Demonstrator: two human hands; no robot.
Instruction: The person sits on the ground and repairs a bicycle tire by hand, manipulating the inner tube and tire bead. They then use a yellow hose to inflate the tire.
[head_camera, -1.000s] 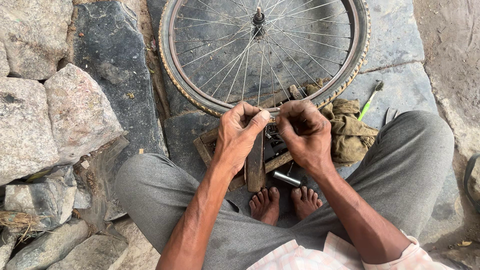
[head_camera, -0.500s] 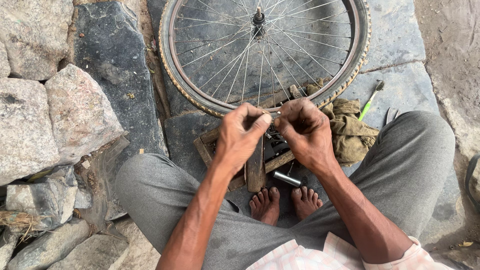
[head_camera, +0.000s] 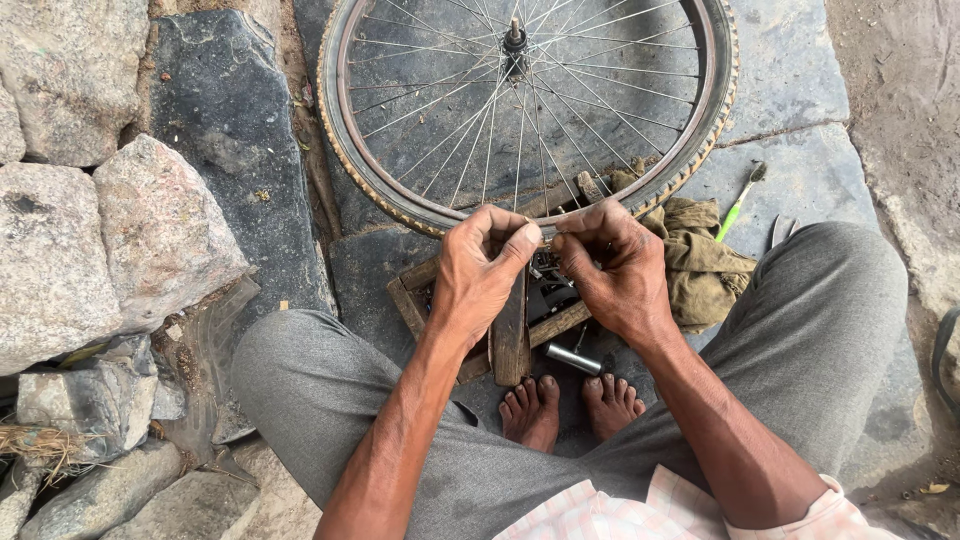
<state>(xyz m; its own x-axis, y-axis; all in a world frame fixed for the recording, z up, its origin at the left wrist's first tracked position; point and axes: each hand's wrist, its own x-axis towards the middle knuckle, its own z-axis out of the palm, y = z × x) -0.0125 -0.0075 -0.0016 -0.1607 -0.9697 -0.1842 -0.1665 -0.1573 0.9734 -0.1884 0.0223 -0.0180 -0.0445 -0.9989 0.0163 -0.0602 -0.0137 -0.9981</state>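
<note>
A spoked bicycle wheel (head_camera: 520, 110) lies flat on the stone ground in front of me, its tyre rim nearest my hands. My left hand (head_camera: 480, 275) and my right hand (head_camera: 615, 270) meet fingertip to fingertip just below the rim, pinching a small part too tiny to make out. Under them sits a shallow wooden tray (head_camera: 510, 335) with dark metal bits inside. A short metal tube (head_camera: 573, 358) lies by my bare feet (head_camera: 570, 405).
An olive rag (head_camera: 700, 260) lies right of my hands, with a green-handled tool (head_camera: 738, 203) beyond it. Big grey rocks (head_camera: 90, 230) line the left side. Dark stone slabs (head_camera: 230, 140) surround the wheel. My grey-trousered knees (head_camera: 830, 330) flank the tray.
Both hands stay together over the tray; the fingers have shifted only slightly around the small part. The wheel has not moved.
</note>
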